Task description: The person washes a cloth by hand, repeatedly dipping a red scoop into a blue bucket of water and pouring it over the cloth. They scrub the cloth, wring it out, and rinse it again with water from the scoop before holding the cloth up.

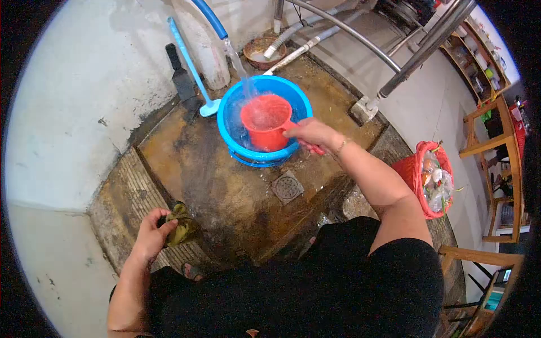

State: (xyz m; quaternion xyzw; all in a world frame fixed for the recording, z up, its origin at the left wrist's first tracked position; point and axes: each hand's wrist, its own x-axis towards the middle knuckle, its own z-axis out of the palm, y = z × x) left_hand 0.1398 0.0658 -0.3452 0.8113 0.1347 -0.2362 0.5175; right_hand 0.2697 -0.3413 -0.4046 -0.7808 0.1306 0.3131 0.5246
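Note:
My right hand (313, 137) is closed round the handle of a red plastic dipper (267, 137). The dipper is in the opening of a blue plastic basin (228, 121), and water from a blue hose (209, 18) pours into it and splashes. At the lower left, my left hand (152, 234) grips a crumpled olive-green cloth (180, 226). Its fingers are wrapped round the cloth, which hangs above the wet floor. The dipper's base and the basin's inside are partly hidden by splashing water.
A light-blue long-handled brush (194, 73) and a dark-handled tool (181, 79) lean by the wall. Near the basin is a floor drain (287, 187). A red-lined bin (414, 172) of rubbish stands right, below metal pipes (417, 56). A brown bowl (262, 50) sits behind.

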